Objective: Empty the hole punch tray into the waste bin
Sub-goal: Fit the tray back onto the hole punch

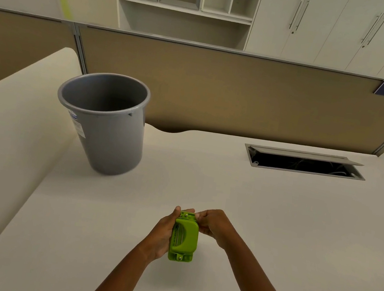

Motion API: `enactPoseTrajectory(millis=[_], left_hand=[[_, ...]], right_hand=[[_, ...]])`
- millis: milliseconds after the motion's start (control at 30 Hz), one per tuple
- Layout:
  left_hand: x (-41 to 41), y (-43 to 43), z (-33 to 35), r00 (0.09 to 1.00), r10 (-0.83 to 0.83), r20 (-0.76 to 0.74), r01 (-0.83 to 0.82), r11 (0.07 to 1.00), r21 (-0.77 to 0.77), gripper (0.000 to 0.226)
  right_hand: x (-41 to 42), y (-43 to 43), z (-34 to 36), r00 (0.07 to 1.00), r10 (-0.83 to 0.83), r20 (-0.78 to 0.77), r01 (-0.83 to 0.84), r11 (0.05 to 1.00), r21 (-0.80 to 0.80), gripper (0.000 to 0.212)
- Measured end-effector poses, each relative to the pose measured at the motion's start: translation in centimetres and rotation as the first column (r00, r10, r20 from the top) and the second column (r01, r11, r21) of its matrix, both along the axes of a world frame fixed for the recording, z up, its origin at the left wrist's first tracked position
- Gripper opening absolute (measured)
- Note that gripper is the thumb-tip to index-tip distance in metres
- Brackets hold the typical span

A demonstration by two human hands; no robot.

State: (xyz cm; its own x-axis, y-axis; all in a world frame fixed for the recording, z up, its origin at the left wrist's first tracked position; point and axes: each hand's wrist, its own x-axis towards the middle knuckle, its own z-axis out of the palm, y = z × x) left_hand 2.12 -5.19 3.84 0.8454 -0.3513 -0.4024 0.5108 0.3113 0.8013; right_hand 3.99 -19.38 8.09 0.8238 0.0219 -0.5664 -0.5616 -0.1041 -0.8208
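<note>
A lime-green hole punch (184, 237) is held above the near part of the cream desk (272, 230), turned on its side with its long axis pointing away from me. My left hand (161, 233) wraps its left side. My right hand (212, 224) pinches its far end with the fingertips. A grey plastic waste bin (105, 121) stands upright on the desk to the far left, well apart from both hands, and its inside looks bare.
An open cable hatch (304, 162) is cut into the desk at the far right. A tan partition (243, 91) closes off the back edge. A raised cream ledge (16, 120) runs along the left side beside the bin.
</note>
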Motion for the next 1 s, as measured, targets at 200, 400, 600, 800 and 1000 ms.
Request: enactPoseTrajectory(millis=[200, 400, 600, 800, 1000], left_hand=[[-0.3, 0.2, 0.1, 0.999, -0.035, 0.011, 0.035, 0.999, 0.005, 0.043], [-0.2, 0.7, 0.1, 0.995, -0.066, 0.074, 0.061, 0.996, 0.071, 0.043], [-0.6, 0.4, 0.3, 0.986, -0.088, 0.143, 0.063, 0.984, 0.166, 0.04], [-0.3, -0.2, 0.4, 0.976, -0.064, 0.208, -0.002, 0.954, 0.301, 0.035], [0.3, -0.3, 0.4, 0.957, -0.012, 0.288, -0.095, 0.93, 0.355, 0.032]], right_hand=[[-0.7, -0.2, 0.0, 0.999, 0.033, 0.032, -0.035, 0.998, 0.058, 0.015], [-1.0, -0.9, -0.2, 0.991, 0.13, -0.039, -0.119, 0.97, 0.211, 0.031], [-0.8, -0.6, -0.6, 0.969, 0.031, -0.245, 0.033, 0.968, 0.25, 0.017], [-0.4, -0.3, -0.9, 0.992, -0.053, -0.111, 0.087, 0.94, 0.33, 0.028], [-0.2, -0.6, -1.0, 0.997, -0.005, 0.082, -0.012, 0.979, 0.205, 0.032]])
